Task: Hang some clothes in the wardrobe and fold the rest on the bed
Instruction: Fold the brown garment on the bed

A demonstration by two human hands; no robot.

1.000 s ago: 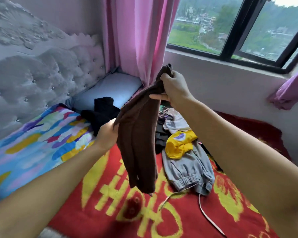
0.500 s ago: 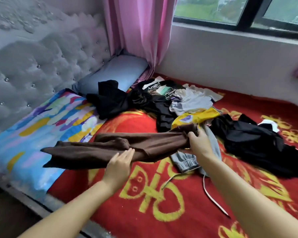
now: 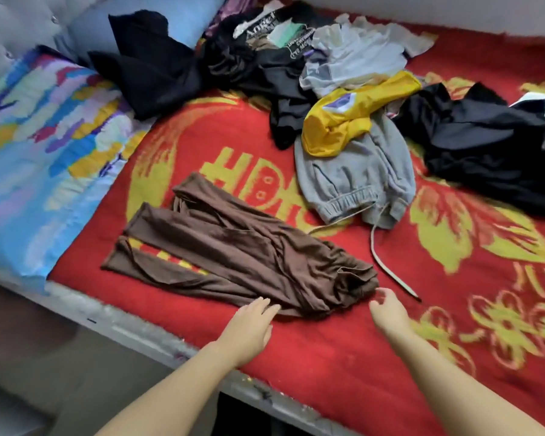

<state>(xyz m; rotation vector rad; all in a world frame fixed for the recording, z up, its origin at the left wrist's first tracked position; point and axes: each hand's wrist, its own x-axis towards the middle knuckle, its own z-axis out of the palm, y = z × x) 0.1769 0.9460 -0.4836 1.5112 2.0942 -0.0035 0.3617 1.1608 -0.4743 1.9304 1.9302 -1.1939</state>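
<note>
Brown trousers (image 3: 233,256) lie spread on the red and yellow blanket (image 3: 343,357) near the bed's front edge, legs pointing left, waistband at the right. My left hand (image 3: 249,325) lies flat, its straight fingertips at the trousers' lower edge. My right hand (image 3: 387,309) hovers just right of the waistband with loose fingers, holding nothing. Behind them is a heap of clothes: grey sweatpants (image 3: 356,180), a yellow garment (image 3: 346,118), a pale grey shirt (image 3: 356,58), a black printed shirt (image 3: 265,48) and black garments (image 3: 491,143).
A colourful pillow (image 3: 44,146) lies at the left and a pale blue pillow (image 3: 189,14) at the back, with a black garment (image 3: 148,70) on them. A white drawstring (image 3: 387,265) trails from the sweatpants. The bed's grey front edge (image 3: 132,335) runs below my hands.
The brown trousers came down from the air onto the blanket and both hands let go of them. The view tilted down toward the bed.
</note>
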